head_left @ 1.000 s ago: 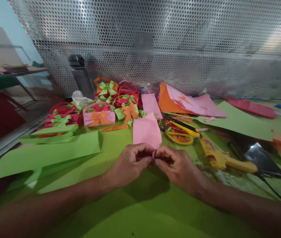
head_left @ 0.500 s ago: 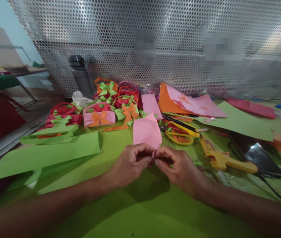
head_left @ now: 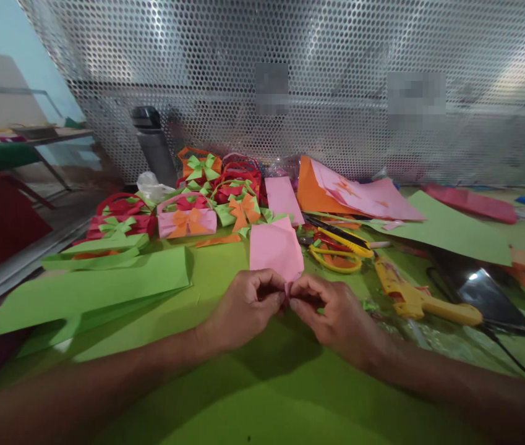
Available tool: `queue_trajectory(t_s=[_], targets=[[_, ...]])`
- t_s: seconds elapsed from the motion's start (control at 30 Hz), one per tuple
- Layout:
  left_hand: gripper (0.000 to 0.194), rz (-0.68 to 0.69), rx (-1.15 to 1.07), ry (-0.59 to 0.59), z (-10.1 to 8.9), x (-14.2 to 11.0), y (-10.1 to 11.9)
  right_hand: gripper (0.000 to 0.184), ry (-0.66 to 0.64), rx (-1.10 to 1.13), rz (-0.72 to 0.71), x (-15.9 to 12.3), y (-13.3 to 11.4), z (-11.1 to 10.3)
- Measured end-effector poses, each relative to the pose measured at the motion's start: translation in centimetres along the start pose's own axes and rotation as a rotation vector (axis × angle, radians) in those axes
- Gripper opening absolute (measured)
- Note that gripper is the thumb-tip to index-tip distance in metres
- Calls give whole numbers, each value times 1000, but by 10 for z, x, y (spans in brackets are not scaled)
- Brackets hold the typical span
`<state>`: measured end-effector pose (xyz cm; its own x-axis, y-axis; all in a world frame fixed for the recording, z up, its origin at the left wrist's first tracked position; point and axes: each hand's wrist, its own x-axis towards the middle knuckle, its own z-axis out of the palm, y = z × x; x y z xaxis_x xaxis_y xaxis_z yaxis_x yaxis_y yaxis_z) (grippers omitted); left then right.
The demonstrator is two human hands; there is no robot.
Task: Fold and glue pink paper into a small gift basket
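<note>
Both my hands meet over the middle of the table, thumbs and forefingers pinched close together. Between the fingertips is a small folded bit of pink paper [head_left: 289,288]. My left hand [head_left: 248,306] is closed on its left side, while my right hand [head_left: 336,315] pinches it from the right. Just beyond the fingers a larger pink paper piece [head_left: 276,248] stretches away; whether it joins the folded bit is hidden by the fingers. To the right of this paper are yellow-handled scissors [head_left: 336,259] and a yellow glue gun [head_left: 410,293].
Small paper bags with bows [head_left: 187,222] cluster at the back left, before a grey bottle [head_left: 155,148]. Green paper sheets [head_left: 104,278] lie at left. Pink sheets [head_left: 368,194] and a black phone-like slab [head_left: 485,293] are at right. A perforated metal panel [head_left: 225,80] stands behind.
The far edge of the larger pink paper has dipped slightly toward me. My hands keep almost the same pinch and place; the view has shifted very little.
</note>
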<state>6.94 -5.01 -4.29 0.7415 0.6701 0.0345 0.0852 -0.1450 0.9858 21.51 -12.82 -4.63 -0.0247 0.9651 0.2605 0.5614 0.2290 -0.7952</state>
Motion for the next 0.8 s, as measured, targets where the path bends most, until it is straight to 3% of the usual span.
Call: queue_trajectory(t_s=[0.23, 0.43, 0.8], targets=[[10, 18, 119, 44, 1, -3, 3, 6, 3, -131, 9, 1, -1, -3], [12, 154, 342, 81, 1, -6, 5, 15, -36, -362, 1, -1, -1, -4], [12, 347, 509, 172, 2, -8, 2, 18, 7, -459, -18, -4, -4, -1]])
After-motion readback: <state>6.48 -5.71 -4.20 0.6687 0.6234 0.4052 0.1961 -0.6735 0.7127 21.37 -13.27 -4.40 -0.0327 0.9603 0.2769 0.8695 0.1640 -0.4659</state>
